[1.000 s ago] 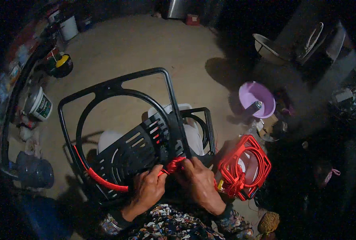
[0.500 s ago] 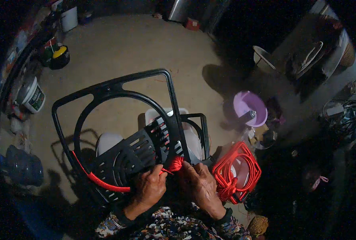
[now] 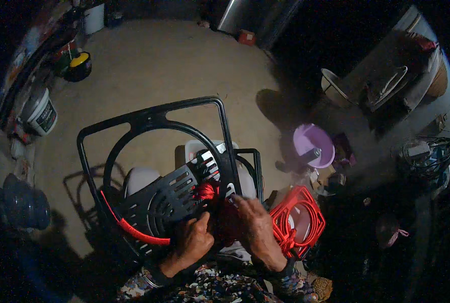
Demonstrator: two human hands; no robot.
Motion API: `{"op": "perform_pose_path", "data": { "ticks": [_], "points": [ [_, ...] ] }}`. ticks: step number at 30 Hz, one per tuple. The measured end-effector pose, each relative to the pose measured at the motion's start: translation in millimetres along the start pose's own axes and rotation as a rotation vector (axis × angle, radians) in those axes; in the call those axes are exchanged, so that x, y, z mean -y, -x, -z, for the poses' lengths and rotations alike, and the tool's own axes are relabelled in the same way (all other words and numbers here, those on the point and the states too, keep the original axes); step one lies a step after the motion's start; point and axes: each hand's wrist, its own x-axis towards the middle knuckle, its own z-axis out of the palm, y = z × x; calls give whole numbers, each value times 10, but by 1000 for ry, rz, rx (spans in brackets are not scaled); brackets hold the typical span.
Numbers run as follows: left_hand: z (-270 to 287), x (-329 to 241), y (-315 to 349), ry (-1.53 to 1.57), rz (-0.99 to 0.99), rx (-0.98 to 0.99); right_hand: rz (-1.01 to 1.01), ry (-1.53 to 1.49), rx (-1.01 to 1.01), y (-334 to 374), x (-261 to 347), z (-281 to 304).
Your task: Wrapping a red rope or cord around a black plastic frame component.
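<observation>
A black frame with a ring and slatted panel leans before me, tilted. Red cord wrapping tightly covers its lower left curve and ends beside my left hand. That hand is closed, its index finger bent upward; what it holds is hidden. A bundle of red cord lies against the slats, just above the left hand. My right hand is closed beside the frame's right bar; shadow hides whatever is in its fingers. Dark shadow fills the gap between both hands.
A second black frame, wound with red cord, stands at my right. Beyond it is a purple basin holding a dark cylinder. A white bucket and large water bottles stand left. A pale pan sits far right.
The cord bundle has moved up and left, away from my right fingers onto the slats. The cord strand at my left hand no longer shows. The frame appears shifted slightly right and down.
</observation>
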Motion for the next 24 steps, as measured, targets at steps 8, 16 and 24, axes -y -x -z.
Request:
{"op": "perform_pose_path", "data": {
  "ticks": [8, 16, 24],
  "points": [
    [-13, 47, -14, -43, 33, 126, 345, 428, 32, -599, 2, -276],
    [-104, 165, 27, -90, -90, 88, 329, 327, -151, -689, -39, -480],
    [-272, 197, -13, 29, -210, -197, -309, -1190, 27, -603, 380, 101]
  ]
}}
